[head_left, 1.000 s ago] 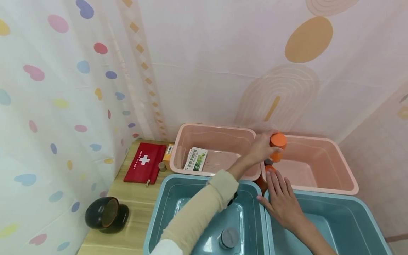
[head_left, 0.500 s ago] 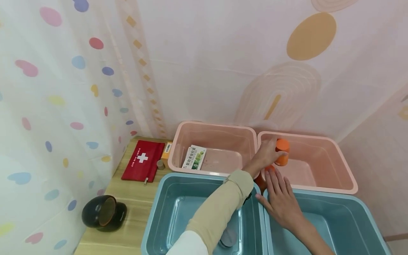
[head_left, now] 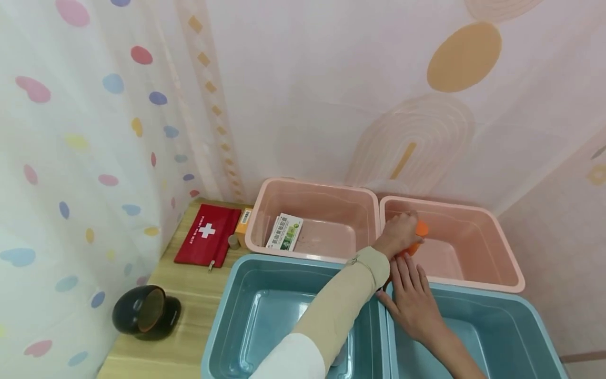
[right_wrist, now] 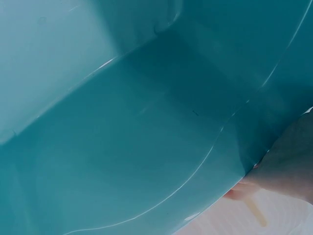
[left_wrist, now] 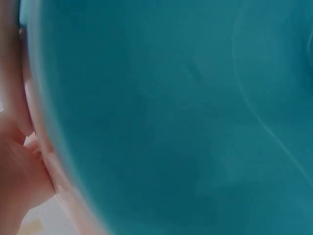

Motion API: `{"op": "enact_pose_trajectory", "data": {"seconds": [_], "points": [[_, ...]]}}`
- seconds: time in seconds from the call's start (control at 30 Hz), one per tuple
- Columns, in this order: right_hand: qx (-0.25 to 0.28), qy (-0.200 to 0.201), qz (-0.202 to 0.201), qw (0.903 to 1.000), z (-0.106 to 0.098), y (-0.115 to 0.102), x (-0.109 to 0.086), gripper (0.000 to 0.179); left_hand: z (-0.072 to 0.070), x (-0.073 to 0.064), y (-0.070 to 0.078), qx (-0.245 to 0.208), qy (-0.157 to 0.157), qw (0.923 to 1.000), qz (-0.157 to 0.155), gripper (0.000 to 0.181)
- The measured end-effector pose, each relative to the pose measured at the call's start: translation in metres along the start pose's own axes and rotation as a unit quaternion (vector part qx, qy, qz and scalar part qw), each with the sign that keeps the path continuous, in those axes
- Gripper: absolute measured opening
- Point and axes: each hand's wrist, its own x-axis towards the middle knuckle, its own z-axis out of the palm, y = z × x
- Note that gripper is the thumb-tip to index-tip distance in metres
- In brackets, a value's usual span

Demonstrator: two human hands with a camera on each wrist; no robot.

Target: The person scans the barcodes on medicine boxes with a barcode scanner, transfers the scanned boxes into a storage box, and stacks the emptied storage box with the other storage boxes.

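In the head view my left hand (head_left: 399, 232) grips an orange bottle (head_left: 420, 230) with an orange cap, low at the left end of the right pink bin (head_left: 508, 252). My right hand (head_left: 414, 302) lies with straight fingers over the corner where the bins meet. Its fingertips are close to the bottle and to an orange-brown item in the gap, which the hands mostly hide. In the left wrist view, part of a hand (left_wrist: 19, 171) shows beyond the blue bin wall. The right wrist view has part of a hand (right_wrist: 286, 169) at the blue rim.
The left pink bin (head_left: 371, 231) holds a white-green medicine box (head_left: 285, 231). Two blue bins (head_left: 236, 295) stand in front; my left forearm crosses one. On the wooden table (head_left: 199, 310) are a red first aid pouch (head_left: 208, 234), an orange box (head_left: 243, 226) and a black rounded object (head_left: 144, 311).
My left hand has lowered the orange bottle from the rim into the right pink bin, and its forearm has moved right. My right hand stays almost in place.
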Motion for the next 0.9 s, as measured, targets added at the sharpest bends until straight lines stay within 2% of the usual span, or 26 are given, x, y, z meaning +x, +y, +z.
{"op": "enact_pose_trajectory", "data": {"seconds": [0.17, 0.23, 0.4, 0.53, 0.63, 0.67, 0.73, 0.8, 0.87, 0.9], "points": [[-0.011, 0.007, -0.002, 0.9999, 0.0, 0.0, 0.002, 0.087, 0.002, 0.006, 0.0, 0.064, 0.012, 0.9979, -0.009, 0.068], [-0.01, 0.002, 0.001, 1.0, -0.001, -0.001, 0.003, 0.087, 0.003, 0.008, 0.0, 0.076, 0.013, 0.9969, -0.013, 0.067], [-0.007, -0.012, 0.011, 0.9999, 0.0, -0.001, 0.002, 0.086, 0.01, 0.009, 0.001, 0.099, -0.005, 0.9951, -0.004, 0.051], [-0.008, -0.009, 0.008, 0.9999, 0.0, -0.002, 0.002, 0.085, 0.01, 0.007, 0.0, 0.113, -0.011, 0.9935, 0.004, 0.041], [-0.004, -0.005, 0.005, 1.0, 0.001, -0.003, 0.001, 0.085, 0.006, 0.004, -0.002, 0.086, -0.01, 0.9962, 0.012, 0.037], [-0.003, -0.005, 0.005, 1.0, 0.001, -0.002, 0.001, 0.086, 0.003, 0.003, -0.003, 0.062, -0.016, 0.9977, 0.02, 0.034], [0.0, -0.001, 0.004, 1.0, 0.001, -0.003, 0.001, 0.087, -0.006, 0.0, -0.009, -0.014, -0.031, 0.9985, 0.042, 0.031], [0.003, 0.001, 0.004, 1.0, 0.001, -0.003, 0.002, 0.087, -0.019, -0.003, -0.018, -0.084, -0.058, 0.9915, 0.08, 0.031], [0.004, 0.002, 0.004, 1.0, 0.001, -0.002, 0.002, 0.087, -0.035, -0.007, -0.029, -0.141, -0.083, 0.9788, 0.123, 0.03], [0.004, 0.003, 0.003, 1.0, 0.001, -0.003, 0.002, 0.087, -0.045, -0.009, -0.035, -0.151, -0.091, 0.9731, 0.148, 0.032]]}}
